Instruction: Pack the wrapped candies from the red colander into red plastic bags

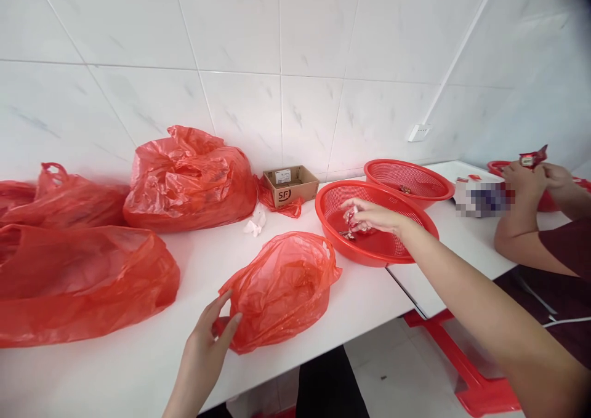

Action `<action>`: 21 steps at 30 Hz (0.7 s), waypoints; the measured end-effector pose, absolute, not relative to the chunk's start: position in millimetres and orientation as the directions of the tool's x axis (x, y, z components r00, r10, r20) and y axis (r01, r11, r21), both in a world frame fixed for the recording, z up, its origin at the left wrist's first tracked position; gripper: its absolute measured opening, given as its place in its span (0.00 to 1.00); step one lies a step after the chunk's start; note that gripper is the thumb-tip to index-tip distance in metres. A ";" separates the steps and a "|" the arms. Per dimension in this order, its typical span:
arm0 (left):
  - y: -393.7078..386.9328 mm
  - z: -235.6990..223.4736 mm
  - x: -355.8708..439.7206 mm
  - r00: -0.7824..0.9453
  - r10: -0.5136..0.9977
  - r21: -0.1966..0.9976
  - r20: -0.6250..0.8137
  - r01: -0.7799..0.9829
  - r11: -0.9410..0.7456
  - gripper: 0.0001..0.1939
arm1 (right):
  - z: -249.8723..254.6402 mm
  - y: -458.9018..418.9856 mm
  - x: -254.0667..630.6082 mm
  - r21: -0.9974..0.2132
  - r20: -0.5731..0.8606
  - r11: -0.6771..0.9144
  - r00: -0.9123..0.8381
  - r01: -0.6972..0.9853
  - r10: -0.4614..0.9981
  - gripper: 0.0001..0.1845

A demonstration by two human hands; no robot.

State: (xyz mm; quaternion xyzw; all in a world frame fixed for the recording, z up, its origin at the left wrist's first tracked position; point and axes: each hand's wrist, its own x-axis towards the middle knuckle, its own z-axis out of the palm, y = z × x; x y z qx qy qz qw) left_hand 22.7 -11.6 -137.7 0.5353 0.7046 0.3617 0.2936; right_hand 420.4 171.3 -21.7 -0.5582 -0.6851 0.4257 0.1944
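Note:
My left hand (207,344) is at the near left rim of an opened red plastic bag (281,301), fingers and thumb apart, with the thumb against the bag's edge. Inside the bag I make out only folds of thin plastic. Over a red perforated basket (373,252) reaches my right hand (376,215), its fingers bent around a small shiny red-and-white wrapped packet (352,217). Just below it, a few more small packets (347,236) lie at the basket's left side. The fingers partly cover the held packet.
Full red bags (189,184) and a slack red bag (87,282) lie on the left. Behind are a small cardboard box (290,187), crumpled tissue (255,221) and a second basket (409,181). On the right, another person's hands (530,178) hold a red packet.

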 end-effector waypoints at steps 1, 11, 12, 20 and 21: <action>-11.2 -136.3 23.6 -0.261 0.965 0.831 -0.025 0.531 0.165 0.34 | -14.9 165.6 416.2 -0.902 -0.136 0.020 -0.329 0.431 0.934 0.25; -8.4 -129.1 43.7 -0.274 0.962 0.881 0.008 0.457 0.122 0.34 | -42.0 106.8 310.8 -0.962 -0.034 0.148 -0.639 0.230 0.769 0.32; -9.1 -130.4 43.0 -0.282 0.959 0.882 0.003 0.453 0.131 0.34 | -44.4 108.5 309.8 -0.955 -0.041 0.150 -0.616 0.254 0.787 0.32; -13.5 -136.7 41.7 -0.293 0.956 0.891 0.029 0.441 0.109 0.32 | -28.1 178.0 380.6 -0.698 0.082 0.201 -0.202 0.687 0.976 0.24; -14.2 -138.4 42.9 -0.300 0.952 0.887 0.056 0.454 0.091 0.31 | -31.6 186.7 390.3 -0.579 0.023 0.180 -0.204 0.795 0.979 0.27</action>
